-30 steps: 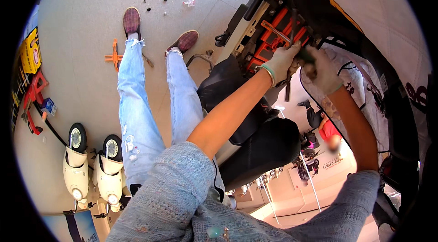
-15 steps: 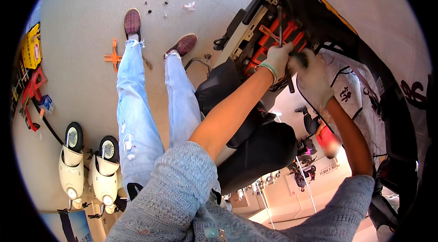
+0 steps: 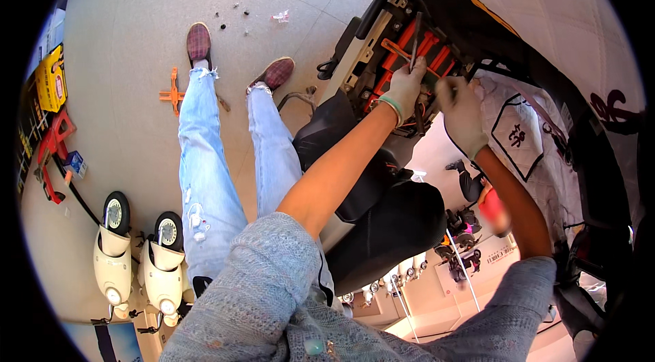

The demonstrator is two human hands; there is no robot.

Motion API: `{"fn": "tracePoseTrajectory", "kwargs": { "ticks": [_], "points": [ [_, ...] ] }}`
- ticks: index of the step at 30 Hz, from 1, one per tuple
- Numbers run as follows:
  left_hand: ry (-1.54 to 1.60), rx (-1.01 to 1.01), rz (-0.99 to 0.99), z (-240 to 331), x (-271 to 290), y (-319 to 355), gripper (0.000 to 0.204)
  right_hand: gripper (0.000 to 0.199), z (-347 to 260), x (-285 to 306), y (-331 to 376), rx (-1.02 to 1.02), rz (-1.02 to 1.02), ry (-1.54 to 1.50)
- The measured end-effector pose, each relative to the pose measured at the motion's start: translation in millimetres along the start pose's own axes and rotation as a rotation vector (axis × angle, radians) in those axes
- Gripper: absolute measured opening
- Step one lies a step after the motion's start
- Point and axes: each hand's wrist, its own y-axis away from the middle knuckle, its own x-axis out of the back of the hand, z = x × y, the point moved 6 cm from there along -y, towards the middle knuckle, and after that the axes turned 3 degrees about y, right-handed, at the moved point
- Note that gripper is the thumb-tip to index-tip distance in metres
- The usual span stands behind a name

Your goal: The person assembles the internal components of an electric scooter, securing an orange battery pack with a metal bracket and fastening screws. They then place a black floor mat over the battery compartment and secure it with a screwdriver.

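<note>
My left hand (image 3: 407, 91), in a pale glove, is closed round a dark metal rod-shaped wrench (image 3: 415, 40) over an open compartment. Below my fist, a lower rod end shows. Inside the compartment lie red-orange blocks (image 3: 431, 42) and an orange bracket-like piece (image 3: 395, 50) beside the rod. My gloved right hand (image 3: 462, 116) hovers just right of my left hand, apart from it, at the compartment's edge. Its fingers are curled together; whatever they hold, if anything, is hidden.
A black seat (image 3: 389, 232) stands below my left forearm. Quilted white fabric (image 3: 546, 27) borders the right. On the floor are an orange cross-shaped piece (image 3: 175, 92), small black parts (image 3: 223, 26) and crumpled clear plastic (image 3: 281, 16). Cream scooters (image 3: 114, 266) stand left; a person in red (image 3: 490, 205) is farther off.
My right hand has drawn away from my left, and its fingers have curled in. My left hand has shifted slightly left with the wrench, whose lower end has swung left.
</note>
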Motion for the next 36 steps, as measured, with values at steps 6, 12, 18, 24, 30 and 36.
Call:
{"fn": "tracePoseTrajectory", "kwargs": {
  "ticks": [6, 12, 18, 24, 30, 36],
  "points": [
    [-0.244, -0.116, -0.004, 24.5, 16.2, 17.6, 0.025, 0.037, -22.2, 5.9, -6.2, 0.232, 0.084, 0.295],
    [-0.350, -0.098, 0.004, 75.9, 66.3, 106.4, 0.026, 0.041, 4.9, -6.6, -13.0, -0.165, -0.056, 0.040],
    [-0.360, -0.141, 0.094, 167.9, 151.5, 145.4, 0.036, 0.039, -27.3, 30.9, -4.1, -0.254, 0.066, -0.215],
    [-0.494, -0.172, 0.303, 257.9, 223.2, 153.6, 0.037, 0.038, -108.8, -87.7, 22.0, -0.341, -0.039, -0.590],
    [-0.402, -0.094, 0.078, 300.1, 225.3, 169.6, 0.049, 0.039, -167.4, -288.3, -58.8, -0.629, -0.169, -1.127],
    [-0.528, -0.014, -0.062, 297.0, 210.3, 170.2, 0.044, 0.035, -155.8, -328.8, -39.7, -0.584, -0.097, -0.740]
  ]
}}
